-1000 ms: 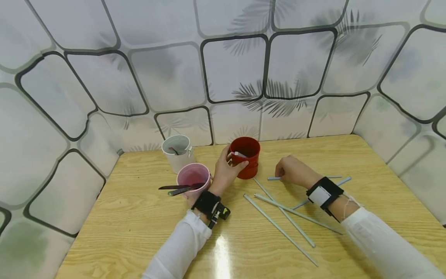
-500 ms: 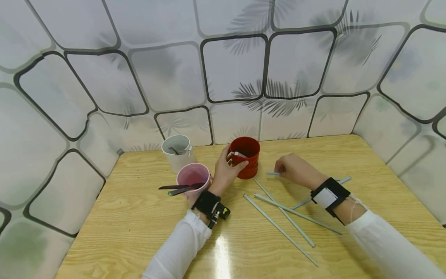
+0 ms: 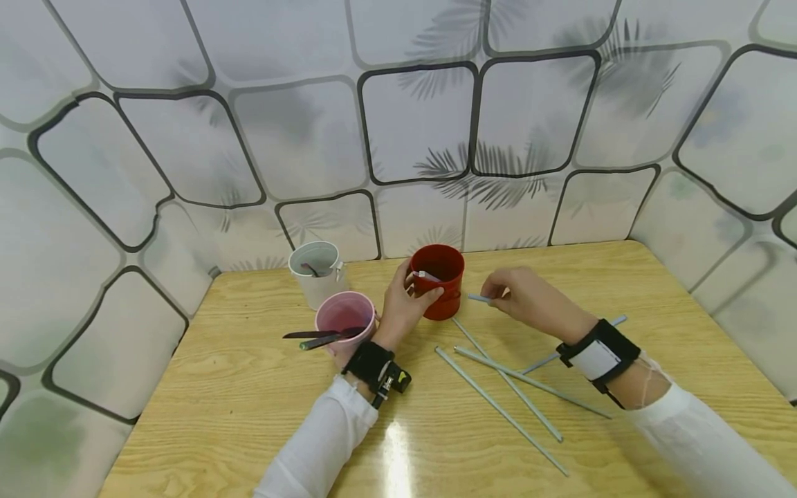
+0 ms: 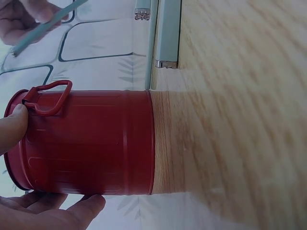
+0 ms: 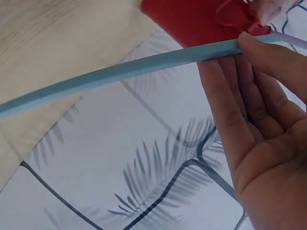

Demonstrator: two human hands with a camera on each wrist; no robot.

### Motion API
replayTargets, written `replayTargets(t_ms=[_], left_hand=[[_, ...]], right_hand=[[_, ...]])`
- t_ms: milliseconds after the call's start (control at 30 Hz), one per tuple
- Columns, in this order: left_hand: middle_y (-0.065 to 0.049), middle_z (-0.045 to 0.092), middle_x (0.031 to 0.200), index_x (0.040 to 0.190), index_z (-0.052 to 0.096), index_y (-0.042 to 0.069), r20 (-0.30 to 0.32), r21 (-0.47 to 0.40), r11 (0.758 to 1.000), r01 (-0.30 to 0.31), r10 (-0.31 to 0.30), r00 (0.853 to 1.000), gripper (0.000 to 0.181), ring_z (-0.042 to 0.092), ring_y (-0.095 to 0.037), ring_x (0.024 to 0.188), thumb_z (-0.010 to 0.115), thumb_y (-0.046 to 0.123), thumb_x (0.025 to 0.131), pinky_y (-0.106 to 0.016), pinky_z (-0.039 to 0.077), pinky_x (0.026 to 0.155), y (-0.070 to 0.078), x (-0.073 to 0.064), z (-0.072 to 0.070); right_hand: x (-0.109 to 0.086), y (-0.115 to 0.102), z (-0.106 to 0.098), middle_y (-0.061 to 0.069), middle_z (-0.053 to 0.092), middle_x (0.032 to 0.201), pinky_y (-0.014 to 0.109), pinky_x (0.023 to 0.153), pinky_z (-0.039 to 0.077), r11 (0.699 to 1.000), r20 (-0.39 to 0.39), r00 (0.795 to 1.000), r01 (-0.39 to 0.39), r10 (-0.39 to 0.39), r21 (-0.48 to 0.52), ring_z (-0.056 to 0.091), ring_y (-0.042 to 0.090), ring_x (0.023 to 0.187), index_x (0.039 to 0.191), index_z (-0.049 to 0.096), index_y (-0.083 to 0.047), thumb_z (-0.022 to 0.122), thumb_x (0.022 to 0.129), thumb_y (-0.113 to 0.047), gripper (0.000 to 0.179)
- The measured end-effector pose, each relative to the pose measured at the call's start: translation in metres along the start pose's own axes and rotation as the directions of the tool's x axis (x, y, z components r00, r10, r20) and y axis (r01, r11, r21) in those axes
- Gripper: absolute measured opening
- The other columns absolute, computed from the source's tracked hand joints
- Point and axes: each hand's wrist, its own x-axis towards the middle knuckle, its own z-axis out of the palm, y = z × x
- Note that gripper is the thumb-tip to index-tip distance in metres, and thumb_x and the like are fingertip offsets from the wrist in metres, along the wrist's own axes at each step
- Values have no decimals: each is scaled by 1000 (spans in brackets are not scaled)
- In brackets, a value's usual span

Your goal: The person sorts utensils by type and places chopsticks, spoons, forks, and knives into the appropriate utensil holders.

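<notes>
My left hand [image 3: 403, 304] holds a small red bucket [image 3: 450, 297] by its side near the rim, thumb in front and fingers behind. The bucket stands upright on the table, with a whitish strip showing inside its mouth. In the left wrist view, its wire handle [image 4: 53, 98] hangs against the side. To the right of the bucket, my right hand [image 3: 526, 297] pinches a thin blue-green stick [image 5: 120, 72] between thumb and fingers, raised off the table. One end of this stick points toward the bucket. Several similar sticks [image 3: 504, 408] lie crossed in front.
A pink bucket [image 3: 341, 302] stands beside my left wrist, with dark, flat-handled items [image 3: 311, 335] leaning out over its rim. Behind it is a white bucket [image 3: 306, 282] holding a thin dark item. A patterned curtain-like wall [image 3: 417, 124] borders the wooden table [image 3: 205, 387] at the back.
My right hand has lifted the stick from the table and brought it left and up toward the red bucket. My left hand and the buckets have stayed in place.
</notes>
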Motion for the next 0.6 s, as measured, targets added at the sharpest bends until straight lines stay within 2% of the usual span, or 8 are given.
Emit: replayTargets(t_ms=[167, 267, 433, 600], left_hand=[[-22, 49, 152, 155, 41, 3, 4, -7, 1000, -2, 2, 1000, 72, 48, -43, 139, 77, 6, 92, -53, 44, 112, 0, 1, 0], [-22, 49, 152, 154, 41, 3, 2, -1, 1000, -6, 6, 1000, 72, 48, -43, 139, 77, 6, 92, -53, 44, 112, -1, 1, 0], [-21, 48, 153, 154, 42, 4, -5, 14, 1000, 4, -4, 1000, 72, 47, -43, 140, 78, 6, 92, -53, 43, 113, -1, 1, 0], [-19, 48, 153, 154, 42, 5, -7, 20, 1000, 16, -16, 1000, 73, 48, -41, 140, 79, 6, 91, -51, 43, 113, 0, 0, 1]], right_hand=[[-2, -14, -9, 2, 72, 95, 38, 78, 61, 998, -103, 994, 29, -24, 49, 70, 20, 89, 98, 73, -6, 75, 90, 6, 14], [-3, -21, -15, 2, 71, 95, 36, 77, 62, 994, -201, 976, 91, -79, 55, 70, 19, 89, 99, 73, -6, 76, 89, 8, 18], [-5, -32, -21, 1, 71, 96, 31, 75, 63, 975, -355, 913, 222, -204, 10, 71, 17, 89, 99, 72, -6, 79, 81, 15, 28], [-7, -44, -27, 1, 72, 98, 21, 81, 59, 954, -474, 842, 300, -259, 12, 71, 15, 92, 100, 74, -8, 82, 78, 15, 32]])
